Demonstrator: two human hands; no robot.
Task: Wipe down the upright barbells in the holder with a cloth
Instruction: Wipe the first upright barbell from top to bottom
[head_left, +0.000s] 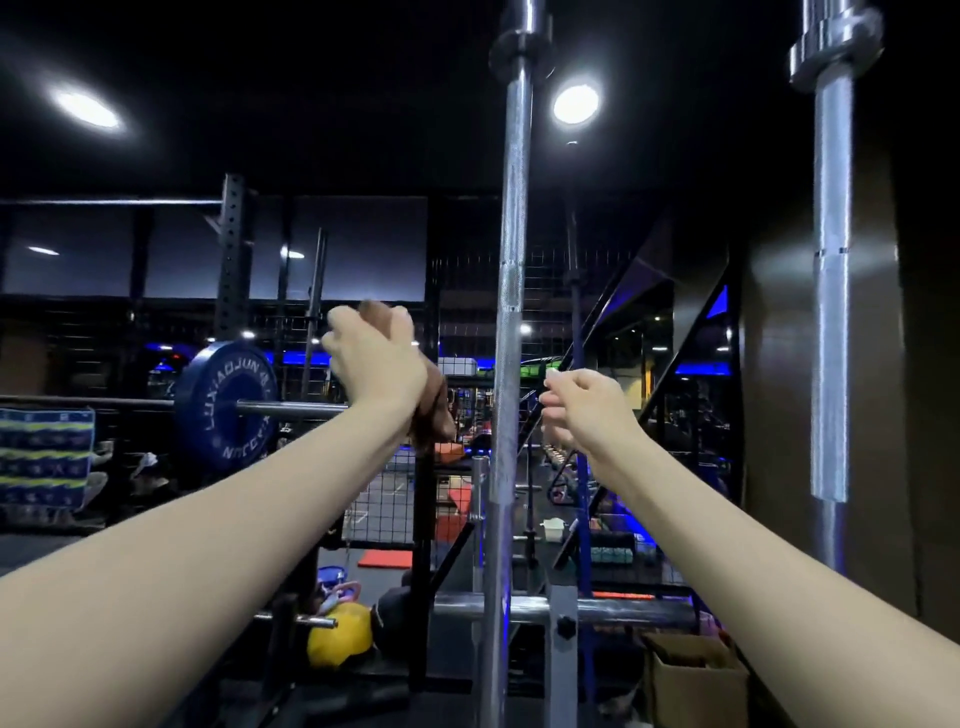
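Note:
Two chrome barbells stand upright: one in the middle (511, 260) and a thicker-looking one at the right (831, 312). My left hand (374, 358) is raised left of the middle bar and grips a brown cloth (434, 410), which hangs below my palm and does not touch the bar. My right hand (587, 410) is just right of the middle bar with its fingers curled toward it, holding nothing. The holder's base is hidden below the frame; a horizontal steel rail (613, 610) crosses behind the middle bar.
A loaded bar with a blue plate (226, 405) lies horizontally on a rack at the left. A black wire-mesh fence (384, 499) stands behind the bars. A yellow kettlebell (337, 642) and a cardboard box (696, 680) sit on the floor.

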